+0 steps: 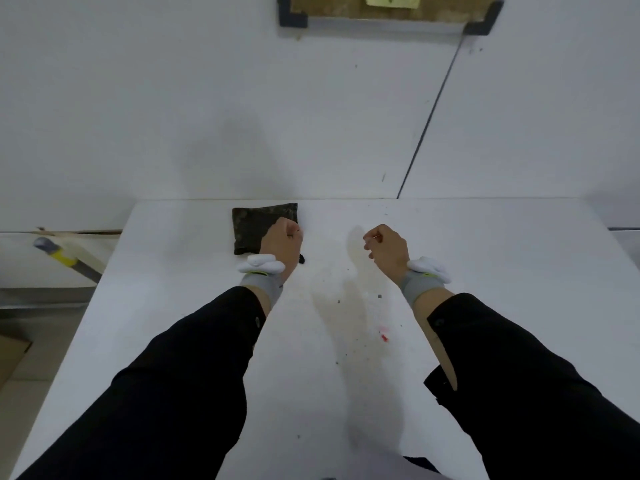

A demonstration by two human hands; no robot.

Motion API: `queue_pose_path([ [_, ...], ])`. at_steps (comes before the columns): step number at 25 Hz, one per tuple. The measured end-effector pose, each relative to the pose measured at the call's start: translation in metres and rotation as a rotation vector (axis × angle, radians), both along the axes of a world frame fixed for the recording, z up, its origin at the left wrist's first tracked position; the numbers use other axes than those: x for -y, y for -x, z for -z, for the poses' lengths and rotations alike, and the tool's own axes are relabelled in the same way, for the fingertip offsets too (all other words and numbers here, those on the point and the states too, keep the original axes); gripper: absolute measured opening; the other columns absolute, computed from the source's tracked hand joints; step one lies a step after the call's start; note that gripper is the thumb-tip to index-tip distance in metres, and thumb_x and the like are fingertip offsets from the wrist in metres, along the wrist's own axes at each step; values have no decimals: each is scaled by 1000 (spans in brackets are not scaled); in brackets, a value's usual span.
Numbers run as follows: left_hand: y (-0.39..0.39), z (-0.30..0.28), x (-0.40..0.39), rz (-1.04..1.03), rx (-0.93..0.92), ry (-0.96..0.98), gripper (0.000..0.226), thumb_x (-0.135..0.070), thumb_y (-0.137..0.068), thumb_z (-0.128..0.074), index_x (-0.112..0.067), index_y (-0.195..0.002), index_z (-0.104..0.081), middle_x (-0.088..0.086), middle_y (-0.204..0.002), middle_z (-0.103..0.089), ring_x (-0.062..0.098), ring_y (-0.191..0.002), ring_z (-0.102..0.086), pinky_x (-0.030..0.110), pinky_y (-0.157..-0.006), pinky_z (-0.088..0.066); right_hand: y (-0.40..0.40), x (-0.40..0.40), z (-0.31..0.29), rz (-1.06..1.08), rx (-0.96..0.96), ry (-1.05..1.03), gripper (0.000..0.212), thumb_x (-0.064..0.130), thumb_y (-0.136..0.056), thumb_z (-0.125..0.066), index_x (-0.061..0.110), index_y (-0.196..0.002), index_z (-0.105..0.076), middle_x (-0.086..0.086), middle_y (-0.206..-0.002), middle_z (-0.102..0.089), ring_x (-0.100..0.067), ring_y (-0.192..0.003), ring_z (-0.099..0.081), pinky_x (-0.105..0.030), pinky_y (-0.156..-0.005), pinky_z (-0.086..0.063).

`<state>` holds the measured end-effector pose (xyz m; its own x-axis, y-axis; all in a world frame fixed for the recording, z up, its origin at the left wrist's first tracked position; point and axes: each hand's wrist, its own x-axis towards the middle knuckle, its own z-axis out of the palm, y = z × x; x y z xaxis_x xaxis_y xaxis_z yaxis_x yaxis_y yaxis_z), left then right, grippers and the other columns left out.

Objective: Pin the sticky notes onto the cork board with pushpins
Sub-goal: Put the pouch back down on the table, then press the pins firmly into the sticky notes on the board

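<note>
The cork board point(332, 10) hangs on the wall at the top of the view, in a frame with dark corner brackets. A yellow sticky note point(393, 0) is on it, cut off by the frame's edge. My left hand point(282, 242) is curled into a fist over the right edge of a dark pouch point(252, 225) lying on the white table point(502, 258); what its fingers hold is hidden. My right hand point(386, 247) hovers to the right with thumb and fingers pinched on a thin pushpin point(376, 238).
A small red mark or object point(383, 337) lies on the table between my forearms, among dark specks and a faint stain. A grey and yellow handled tool point(64, 258) leans at the left, beyond the table edge. The white wall has a dark seam point(429, 116).
</note>
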<state>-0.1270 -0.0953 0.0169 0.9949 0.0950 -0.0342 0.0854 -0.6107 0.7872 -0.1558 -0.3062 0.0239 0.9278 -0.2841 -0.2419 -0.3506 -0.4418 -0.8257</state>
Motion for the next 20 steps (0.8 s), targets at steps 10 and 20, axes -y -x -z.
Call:
queue_pose_path([
  [10, 83, 25, 87, 157, -176, 14, 6, -25, -85, -60, -29, -85, -55, -7, -92, -63, 9, -76, -57, 13, -56, -35, 84, 60, 23, -64, -131, 42, 10, 9, -88, -51, 12, -82, -57, -7, -86, -63, -29, -79, -61, -42, -77, -52],
  [20, 146, 59, 113, 131, -337, -106, 15, -19, -88, -56, -13, -100, -64, 7, -109, -68, 25, -104, -59, 25, -82, -41, 131, 40, 59, -284, -189, 105, 10, 13, -84, -60, 15, -76, -55, -2, -77, -59, -21, -72, -55, -31, -63, -46],
])
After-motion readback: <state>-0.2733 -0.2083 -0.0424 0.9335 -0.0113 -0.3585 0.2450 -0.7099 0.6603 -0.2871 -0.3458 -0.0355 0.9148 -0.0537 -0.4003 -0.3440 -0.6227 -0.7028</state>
